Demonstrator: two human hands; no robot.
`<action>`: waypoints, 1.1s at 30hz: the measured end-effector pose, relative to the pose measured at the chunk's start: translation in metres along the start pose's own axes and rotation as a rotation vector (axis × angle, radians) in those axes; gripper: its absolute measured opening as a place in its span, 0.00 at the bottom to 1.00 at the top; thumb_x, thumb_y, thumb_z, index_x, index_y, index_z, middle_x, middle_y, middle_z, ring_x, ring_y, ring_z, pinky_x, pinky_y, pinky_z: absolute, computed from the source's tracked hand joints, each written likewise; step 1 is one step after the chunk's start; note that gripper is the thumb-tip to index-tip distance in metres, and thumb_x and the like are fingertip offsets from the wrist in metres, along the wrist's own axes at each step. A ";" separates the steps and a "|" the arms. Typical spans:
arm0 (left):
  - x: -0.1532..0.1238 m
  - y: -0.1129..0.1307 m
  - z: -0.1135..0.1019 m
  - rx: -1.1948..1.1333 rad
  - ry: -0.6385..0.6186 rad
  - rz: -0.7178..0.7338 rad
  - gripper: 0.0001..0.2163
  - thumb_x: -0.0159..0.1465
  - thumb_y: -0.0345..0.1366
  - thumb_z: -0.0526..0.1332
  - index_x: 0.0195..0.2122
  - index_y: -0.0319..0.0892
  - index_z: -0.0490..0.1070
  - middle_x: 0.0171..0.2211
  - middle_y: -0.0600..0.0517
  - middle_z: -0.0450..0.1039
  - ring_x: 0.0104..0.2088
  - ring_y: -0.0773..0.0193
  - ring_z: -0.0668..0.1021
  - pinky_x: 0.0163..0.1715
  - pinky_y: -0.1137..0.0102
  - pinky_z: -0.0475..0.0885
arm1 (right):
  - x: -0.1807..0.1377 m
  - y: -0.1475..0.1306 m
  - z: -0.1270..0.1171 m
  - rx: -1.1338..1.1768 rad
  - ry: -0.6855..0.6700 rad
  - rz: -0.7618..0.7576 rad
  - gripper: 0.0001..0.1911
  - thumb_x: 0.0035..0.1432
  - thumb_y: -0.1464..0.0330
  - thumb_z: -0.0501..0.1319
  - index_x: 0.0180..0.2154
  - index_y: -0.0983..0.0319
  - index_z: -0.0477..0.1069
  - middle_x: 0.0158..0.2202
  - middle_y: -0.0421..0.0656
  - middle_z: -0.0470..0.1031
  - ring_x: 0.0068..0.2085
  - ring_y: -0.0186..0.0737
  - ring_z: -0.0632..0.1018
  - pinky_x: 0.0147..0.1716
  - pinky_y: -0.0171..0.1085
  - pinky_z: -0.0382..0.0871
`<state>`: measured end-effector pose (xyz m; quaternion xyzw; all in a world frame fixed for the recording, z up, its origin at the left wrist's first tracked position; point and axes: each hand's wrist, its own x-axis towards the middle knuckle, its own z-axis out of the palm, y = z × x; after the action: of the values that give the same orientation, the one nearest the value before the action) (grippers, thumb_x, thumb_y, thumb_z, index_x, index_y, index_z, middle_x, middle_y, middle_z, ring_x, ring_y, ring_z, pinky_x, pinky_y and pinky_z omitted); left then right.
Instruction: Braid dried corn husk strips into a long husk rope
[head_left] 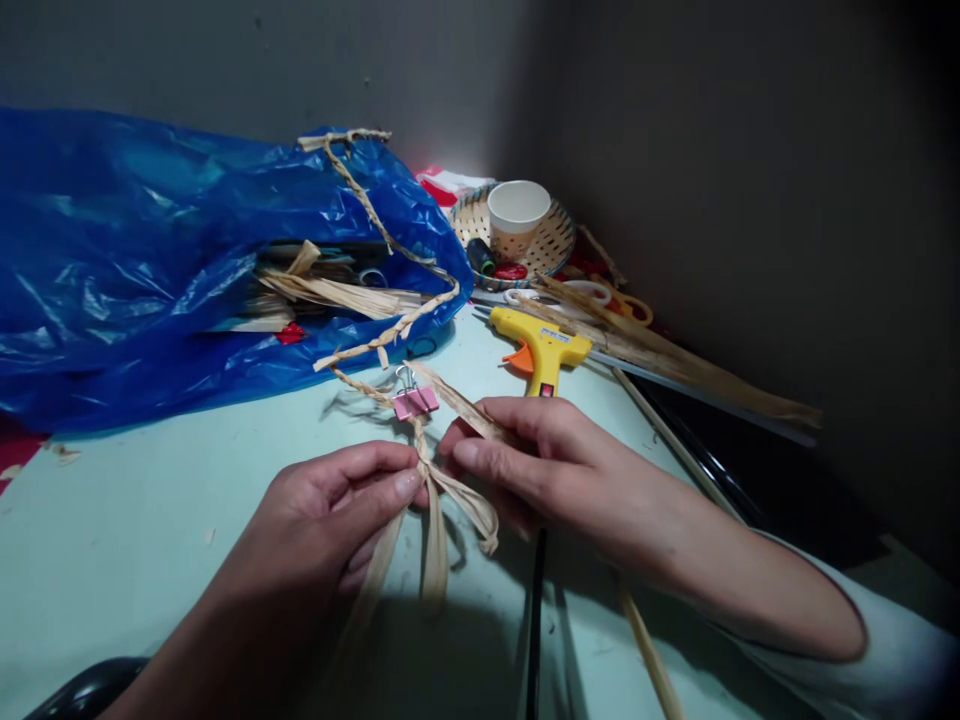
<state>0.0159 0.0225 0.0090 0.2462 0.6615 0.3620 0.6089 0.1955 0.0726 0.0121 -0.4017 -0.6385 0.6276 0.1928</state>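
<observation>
Head view: a narrow braid of dry, straw-coloured plant fibre [421, 440] sits near the centre, above the pale green tabletop [135, 520], with a pink metal binder clip [415, 402] clamped on it just beyond the hands. The left hand [337, 500] pinches the braid's near end between thumb and fingers; loose straw-coloured strands [435, 550] hang below. The right hand [540, 460], just right, grips a flat tan fibre strip [469, 410]. Should the left pinch slacken, the loose strands would probably let the plaiting unravel; a hard tug might drag the clip off, and sharp bending could split the strip. Farther right lies a yellow glue gun [544, 345]; far left, a shiny blue plastic bag [150, 210].
</observation>
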 end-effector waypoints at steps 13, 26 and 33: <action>-0.007 -0.004 0.007 0.082 0.016 0.101 0.11 0.48 0.43 0.71 0.28 0.42 0.77 0.15 0.57 0.66 0.19 0.68 0.68 0.19 0.77 0.60 | 0.003 0.004 0.019 -0.088 0.129 -0.013 0.05 0.57 0.68 0.62 0.36 0.62 0.71 0.26 0.36 0.67 0.28 0.30 0.66 0.26 0.29 0.59; -0.001 -0.005 0.004 -0.034 0.043 0.119 0.15 0.45 0.38 0.74 0.33 0.42 0.76 0.23 0.55 0.76 0.19 0.71 0.73 0.16 0.78 0.62 | 0.000 0.001 0.018 -0.031 0.031 0.040 0.05 0.54 0.72 0.62 0.35 0.62 0.71 0.27 0.36 0.67 0.27 0.29 0.66 0.24 0.28 0.58; -0.001 -0.005 0.002 -0.001 0.060 0.137 0.14 0.46 0.36 0.74 0.35 0.43 0.80 0.24 0.51 0.80 0.26 0.59 0.81 0.23 0.73 0.74 | 0.000 -0.007 0.014 0.050 0.016 0.138 0.08 0.54 0.66 0.65 0.34 0.63 0.71 0.26 0.36 0.65 0.27 0.30 0.63 0.23 0.29 0.56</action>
<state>0.0181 0.0193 0.0057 0.2799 0.6608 0.4103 0.5628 0.1830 0.0646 0.0167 -0.4449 -0.5920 0.6517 0.1642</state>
